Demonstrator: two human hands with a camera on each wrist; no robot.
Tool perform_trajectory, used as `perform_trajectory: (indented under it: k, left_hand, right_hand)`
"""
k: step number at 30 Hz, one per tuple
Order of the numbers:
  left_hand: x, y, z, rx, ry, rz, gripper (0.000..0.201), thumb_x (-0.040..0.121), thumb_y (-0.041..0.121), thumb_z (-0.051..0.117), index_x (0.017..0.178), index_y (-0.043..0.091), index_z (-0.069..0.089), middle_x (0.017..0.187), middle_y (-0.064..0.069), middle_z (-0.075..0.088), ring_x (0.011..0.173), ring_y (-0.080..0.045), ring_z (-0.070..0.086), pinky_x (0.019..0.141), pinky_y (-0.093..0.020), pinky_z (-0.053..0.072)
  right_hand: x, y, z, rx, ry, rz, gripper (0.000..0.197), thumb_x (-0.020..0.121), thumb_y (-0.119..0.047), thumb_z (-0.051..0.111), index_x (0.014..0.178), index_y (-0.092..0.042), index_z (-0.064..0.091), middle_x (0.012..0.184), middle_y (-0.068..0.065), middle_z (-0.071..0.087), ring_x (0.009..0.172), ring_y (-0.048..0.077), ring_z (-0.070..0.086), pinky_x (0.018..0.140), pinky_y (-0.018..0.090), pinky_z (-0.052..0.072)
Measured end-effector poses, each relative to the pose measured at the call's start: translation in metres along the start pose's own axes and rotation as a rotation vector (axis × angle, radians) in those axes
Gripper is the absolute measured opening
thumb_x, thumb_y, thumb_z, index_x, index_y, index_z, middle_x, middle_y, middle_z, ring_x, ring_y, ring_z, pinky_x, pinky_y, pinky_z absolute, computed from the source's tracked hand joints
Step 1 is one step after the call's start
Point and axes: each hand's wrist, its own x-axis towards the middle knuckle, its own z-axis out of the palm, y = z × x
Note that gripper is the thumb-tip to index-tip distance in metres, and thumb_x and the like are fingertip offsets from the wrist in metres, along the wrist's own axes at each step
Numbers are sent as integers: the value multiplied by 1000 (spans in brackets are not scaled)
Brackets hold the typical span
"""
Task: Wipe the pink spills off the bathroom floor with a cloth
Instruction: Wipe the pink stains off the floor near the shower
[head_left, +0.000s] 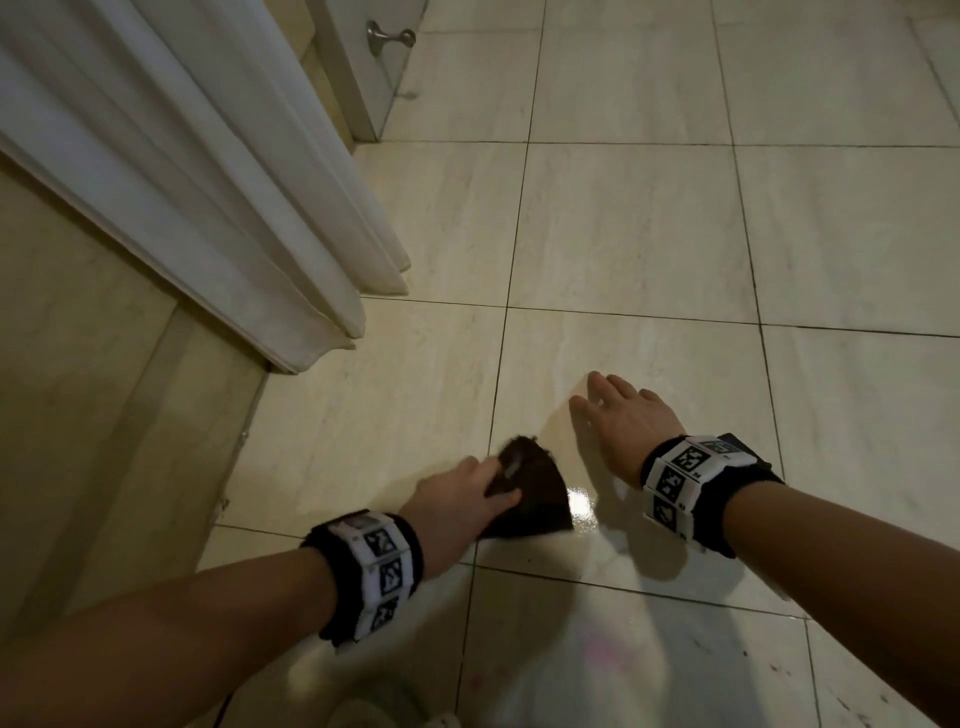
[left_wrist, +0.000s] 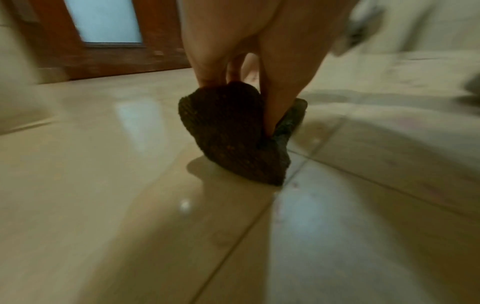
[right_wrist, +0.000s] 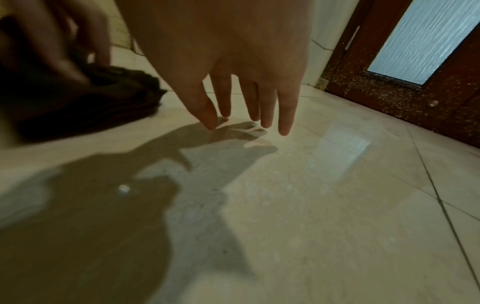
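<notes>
A dark brown cloth (head_left: 535, 493) lies bunched on the pale tiled floor (head_left: 623, 223), and my left hand (head_left: 467, 493) grips it with thumb and fingers. In the left wrist view the cloth (left_wrist: 228, 131) is pinched upright, its lower edge touching the floor. My right hand (head_left: 618, 415) hovers just right of the cloth with fingers (right_wrist: 285, 115) straight and spread, fingertips close above the tile, holding nothing. A faint pink smear (head_left: 597, 654) shows on the tile nearer to me, below both hands. Small dark red specks (head_left: 769, 670) dot the tile at lower right.
A white curtain (head_left: 208, 171) hangs at the left beside a beige ledge (head_left: 78, 415). A door stop (head_left: 387, 36) sticks out of a panel at the top. A brown door with a frosted pane (right_wrist: 415, 41) stands beyond the hands. The floor shines wet near the cloth.
</notes>
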Motion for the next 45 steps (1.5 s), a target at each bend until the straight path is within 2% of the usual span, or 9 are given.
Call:
perform_trajectory:
  k: [6, 12, 18, 22, 26, 29, 31, 36, 45]
  left_hand:
    - [2, 58, -5, 74, -261, 498, 46, 97, 14, 46, 142, 21, 39, 136, -14, 37, 115, -33, 40, 91, -46, 43]
    - [37, 31, -44, -137, 134, 288, 38, 86, 15, 61, 124, 20, 61, 115, -9, 58, 98, -26, 56, 83, -34, 50]
    - [91, 19, -53, 64, 1, 213, 50, 95, 15, 50, 143, 26, 39, 141, -5, 39, 118, -24, 44, 95, -36, 43]
    - [82, 45, -40, 121, -80, 322, 52, 94, 12, 49, 144, 22, 37, 142, -9, 37, 117, -27, 43, 92, -41, 45]
    - [54, 79, -13, 37, -56, 624, 39, 84, 11, 47, 118, 17, 66, 113, -15, 62, 85, -32, 60, 57, -37, 56]
    - [56, 72, -17, -30, -72, 703, 41, 88, 17, 59, 129, 17, 58, 128, -11, 56, 105, -30, 57, 80, -36, 53]
    - [61, 54, -38, -165, 14, 591, 35, 94, 27, 49, 125, 18, 61, 123, -4, 62, 105, -22, 61, 81, -31, 53]
    - [68, -2, -58, -133, 111, 107, 41, 97, 13, 42, 136, 20, 48, 135, 1, 48, 121, -17, 47, 94, -30, 44]
    - [58, -15, -44, 254, -236, -147, 100, 83, 49, 63, 152, 17, -2, 157, -12, -11, 146, -25, -1, 117, -39, 14]
  right_hand:
    - [-4, 9, -3, 1, 10, 23, 64, 87, -6, 52, 143, -19, 25, 156, 11, 5, 143, 26, 13, 112, 41, 27]
    - [-10, 21, -7, 36, 7, 52, 55, 93, -25, 48, 143, -18, 28, 156, 11, 7, 143, 27, 14, 113, 41, 26]
    - [-12, 54, -16, -8, 43, 151, 67, 93, -13, 47, 150, -21, 13, 158, 7, 3, 145, 23, 10, 114, 37, 23]
    - [-22, 80, -21, -13, 45, 182, 68, 93, -9, 45, 150, -22, 10, 158, 6, 2, 145, 22, 10, 113, 37, 24]
    - [-44, 81, -18, 36, 68, 126, 63, 95, -9, 40, 150, -24, 13, 158, 3, 4, 144, 19, 15, 110, 34, 30]
    - [-69, 63, 5, 134, 189, -89, 50, 95, -16, 44, 144, -20, 33, 150, 8, 34, 128, 22, 47, 95, 33, 47]
    - [-89, 48, 23, 187, 201, -270, 41, 92, -33, 41, 131, -19, 46, 124, 8, 61, 98, 21, 67, 71, 29, 57]
    - [-97, 16, 55, -13, 211, -576, 70, 76, -52, 52, 135, -18, 37, 119, 3, 61, 90, 16, 65, 65, 25, 55]
    - [-81, -17, 79, -10, 234, -466, 95, 32, -34, 88, 115, -15, 46, 77, -2, 62, 53, 13, 58, 42, 18, 45]
